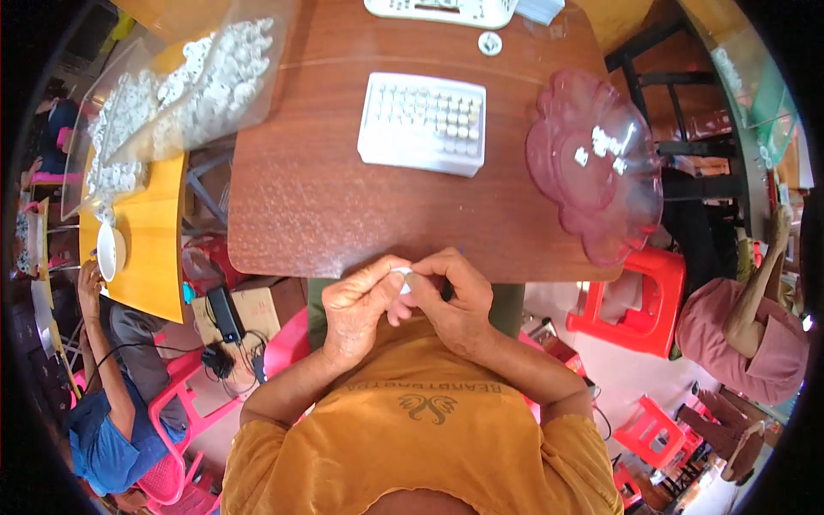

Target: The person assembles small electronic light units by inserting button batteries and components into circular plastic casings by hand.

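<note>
Close to my body, at the near edge of the brown table (309, 197), both hands meet fingertip to fingertip. My left hand (364, 302) pinches a small white round piece (402, 271) between thumb and fingers. From the other side, my right hand (458, 302) closes thumb and forefinger on the same piece. Fingers hide most of it, so its details cannot be made out. Beyond my hands stands a white box (416, 156) with rows of small pale cylindrical pieces. To the right lies a pink translucent scalloped dish (554, 154) holding several small white pieces.
A white round part (490, 43) lies near a white basket (438, 12) at the far edge. Clear bags of white parts (215, 86) and a white bowl (111, 251) rest on a yellow table at left. Red stools (635, 309) and other people sit on both sides.
</note>
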`<state>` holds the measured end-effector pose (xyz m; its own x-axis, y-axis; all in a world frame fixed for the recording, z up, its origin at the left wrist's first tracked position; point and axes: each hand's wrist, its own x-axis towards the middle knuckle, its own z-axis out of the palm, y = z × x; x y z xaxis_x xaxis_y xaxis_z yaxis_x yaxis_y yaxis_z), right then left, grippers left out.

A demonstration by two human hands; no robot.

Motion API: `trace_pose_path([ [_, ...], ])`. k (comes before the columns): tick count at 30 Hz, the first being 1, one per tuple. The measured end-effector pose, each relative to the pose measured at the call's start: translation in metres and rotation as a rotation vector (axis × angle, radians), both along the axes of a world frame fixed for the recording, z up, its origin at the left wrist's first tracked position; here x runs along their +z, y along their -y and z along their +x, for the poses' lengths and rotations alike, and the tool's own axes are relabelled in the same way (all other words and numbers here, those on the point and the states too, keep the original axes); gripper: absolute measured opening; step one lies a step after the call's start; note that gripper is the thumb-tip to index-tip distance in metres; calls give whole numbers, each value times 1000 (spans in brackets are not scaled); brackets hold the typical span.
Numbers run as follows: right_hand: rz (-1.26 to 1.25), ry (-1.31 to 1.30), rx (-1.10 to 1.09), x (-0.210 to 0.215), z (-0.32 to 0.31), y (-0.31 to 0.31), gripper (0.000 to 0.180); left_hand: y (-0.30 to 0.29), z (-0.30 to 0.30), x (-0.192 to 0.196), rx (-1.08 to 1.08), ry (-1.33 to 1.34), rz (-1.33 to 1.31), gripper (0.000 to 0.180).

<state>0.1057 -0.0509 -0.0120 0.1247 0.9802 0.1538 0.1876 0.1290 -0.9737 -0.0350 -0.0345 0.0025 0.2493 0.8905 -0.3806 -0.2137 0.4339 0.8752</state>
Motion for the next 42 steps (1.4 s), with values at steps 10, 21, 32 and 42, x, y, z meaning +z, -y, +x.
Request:
trace_pose_path([
  [10,97,191,42,67,40,-36,10,-65,-46,67,98,-403,637,18],
  [21,156,920,-137,82,145,-229,15,-243,-149,99,378,-1029,904,45],
  [32,-152,1100,3,24,162,-309,14,-155,-80,89,256,-1061,1377,38],
  [42,-155,948,80,26,138,-296,26,-118,-38,49,37,-784,1141,26],
])
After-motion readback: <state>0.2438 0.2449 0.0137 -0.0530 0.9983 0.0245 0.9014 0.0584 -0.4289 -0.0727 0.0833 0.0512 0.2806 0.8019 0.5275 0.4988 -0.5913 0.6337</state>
